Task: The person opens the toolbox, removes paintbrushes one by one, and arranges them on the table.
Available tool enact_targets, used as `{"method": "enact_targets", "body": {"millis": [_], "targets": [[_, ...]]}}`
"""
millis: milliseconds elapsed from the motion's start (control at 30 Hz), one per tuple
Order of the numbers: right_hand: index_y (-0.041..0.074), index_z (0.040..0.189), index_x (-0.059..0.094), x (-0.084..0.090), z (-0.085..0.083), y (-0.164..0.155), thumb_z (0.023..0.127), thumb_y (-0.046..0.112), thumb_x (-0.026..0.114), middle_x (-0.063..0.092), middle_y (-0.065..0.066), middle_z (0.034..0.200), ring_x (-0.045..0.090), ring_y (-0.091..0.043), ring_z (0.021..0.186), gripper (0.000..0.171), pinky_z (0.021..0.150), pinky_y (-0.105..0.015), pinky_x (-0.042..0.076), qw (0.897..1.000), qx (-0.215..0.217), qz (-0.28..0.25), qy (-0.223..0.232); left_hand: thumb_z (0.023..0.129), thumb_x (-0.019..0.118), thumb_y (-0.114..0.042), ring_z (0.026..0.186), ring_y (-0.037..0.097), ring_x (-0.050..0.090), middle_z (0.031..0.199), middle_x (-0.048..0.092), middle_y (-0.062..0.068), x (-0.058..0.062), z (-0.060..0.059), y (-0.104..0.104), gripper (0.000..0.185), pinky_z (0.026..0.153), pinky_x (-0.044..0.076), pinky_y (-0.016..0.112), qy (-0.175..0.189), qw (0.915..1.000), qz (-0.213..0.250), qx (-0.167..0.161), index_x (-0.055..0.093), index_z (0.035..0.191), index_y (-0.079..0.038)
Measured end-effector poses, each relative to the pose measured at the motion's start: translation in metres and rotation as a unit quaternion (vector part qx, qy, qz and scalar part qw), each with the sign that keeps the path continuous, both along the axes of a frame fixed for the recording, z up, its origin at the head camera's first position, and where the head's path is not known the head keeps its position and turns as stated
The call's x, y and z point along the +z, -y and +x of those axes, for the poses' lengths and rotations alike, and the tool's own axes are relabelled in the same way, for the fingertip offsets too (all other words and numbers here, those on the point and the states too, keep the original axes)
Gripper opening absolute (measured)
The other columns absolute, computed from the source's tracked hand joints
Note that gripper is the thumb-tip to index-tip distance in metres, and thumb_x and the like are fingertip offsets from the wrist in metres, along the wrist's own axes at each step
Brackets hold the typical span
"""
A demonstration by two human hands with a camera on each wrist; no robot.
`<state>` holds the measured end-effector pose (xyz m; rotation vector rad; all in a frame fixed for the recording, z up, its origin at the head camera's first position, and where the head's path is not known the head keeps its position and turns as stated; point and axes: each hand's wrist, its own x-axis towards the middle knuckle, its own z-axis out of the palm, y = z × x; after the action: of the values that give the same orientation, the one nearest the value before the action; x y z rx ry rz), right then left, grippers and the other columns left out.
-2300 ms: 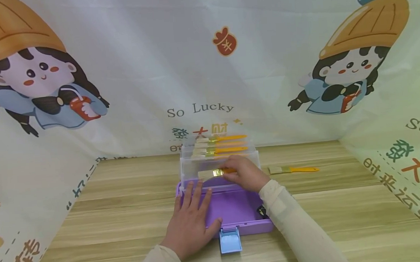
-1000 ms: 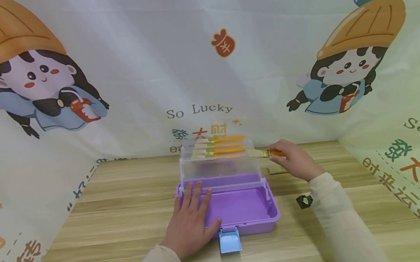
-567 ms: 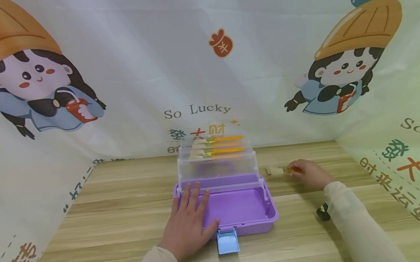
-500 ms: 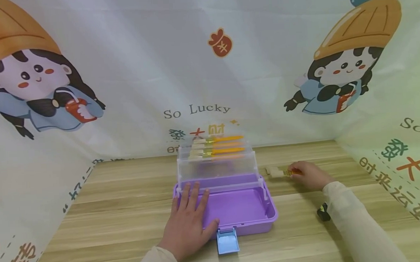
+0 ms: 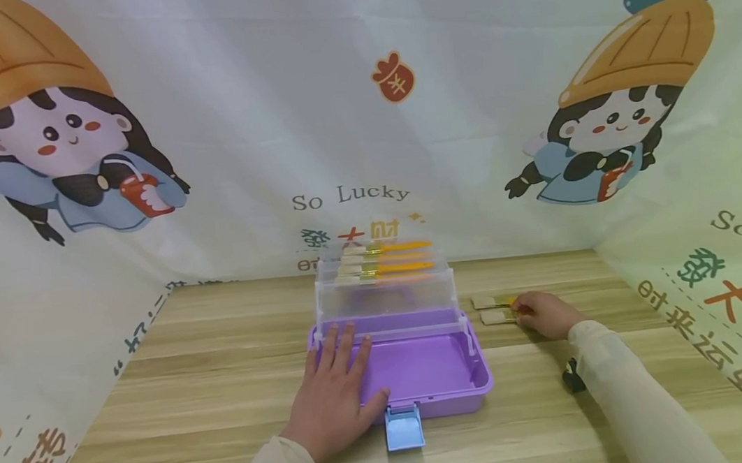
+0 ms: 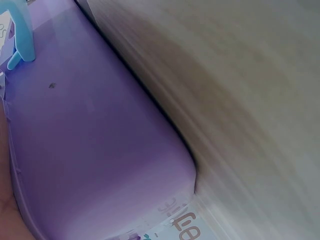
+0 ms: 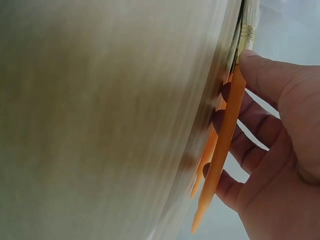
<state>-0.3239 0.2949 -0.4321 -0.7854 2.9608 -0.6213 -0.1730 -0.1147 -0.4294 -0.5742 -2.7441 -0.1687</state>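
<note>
My right hand (image 5: pixel 548 314) pinches a flat paintbrush (image 7: pixel 227 127) with an orange handle, thumb near the metal ferrule and fingers behind. The brush is low over the wooden table, right of the box. A second paintbrush (image 5: pixel 484 302) lies just beyond it, roughly parallel, its handle partly hidden by the hand. My left hand (image 5: pixel 332 394) rests with spread, straight fingers over the left front part of an opened purple box (image 5: pixel 416 369). In the left wrist view, the box's outer wall (image 6: pixel 100 135) fills much of the picture, with the hand at the edge.
Clear raised trays (image 5: pixel 383 297) stand at the back of the box, with several orange-handled paintbrushes (image 5: pixel 404 266) across them. A light-blue latch (image 5: pixel 404 429) hangs down in front. Behind the wooden table (image 5: pixel 196 380) is a printed cloth backdrop (image 5: pixel 246 126).
My right hand has carried the paintbrush from above the box to the table at right, lowered it beside the other brush, then drawn it slightly nearer. My left hand has stayed put.
</note>
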Motion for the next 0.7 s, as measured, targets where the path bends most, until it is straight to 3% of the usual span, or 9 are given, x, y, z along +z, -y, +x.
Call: {"method": "enact_targets", "body": {"millis": [433,700], "targets": [[-0.006,0.11,0.066,-0.0019,-0.0011,0.0024,0.09,0.008,0.07,0.067,-0.02,0.109,0.062,-0.039,0.104,0.024,0.091,-0.053,0.049,0.999,-0.008,-0.01,0.034,0.094,0.045,-0.062,0.149,0.039,0.012,0.161,0.022,0.019,0.0,-0.0006,0.0006,0.078,0.115,0.017,0.061,0.001,1.0,0.004,-0.001,0.041,0.152,-0.01],[0.0,0.109,0.066,0.0068,0.0051,0.0049,0.091,0.012,0.07,0.068,-0.015,0.105,0.063,-0.037,0.103,0.022,0.091,-0.054,0.049,0.998,-0.03,-0.008,0.049,0.095,0.044,-0.064,0.149,0.039,0.011,0.161,0.022,0.019,-0.0008,0.0,0.0004,0.079,0.114,0.018,0.062,0.004,1.0,0.0,0.001,0.041,0.152,-0.01]]}}
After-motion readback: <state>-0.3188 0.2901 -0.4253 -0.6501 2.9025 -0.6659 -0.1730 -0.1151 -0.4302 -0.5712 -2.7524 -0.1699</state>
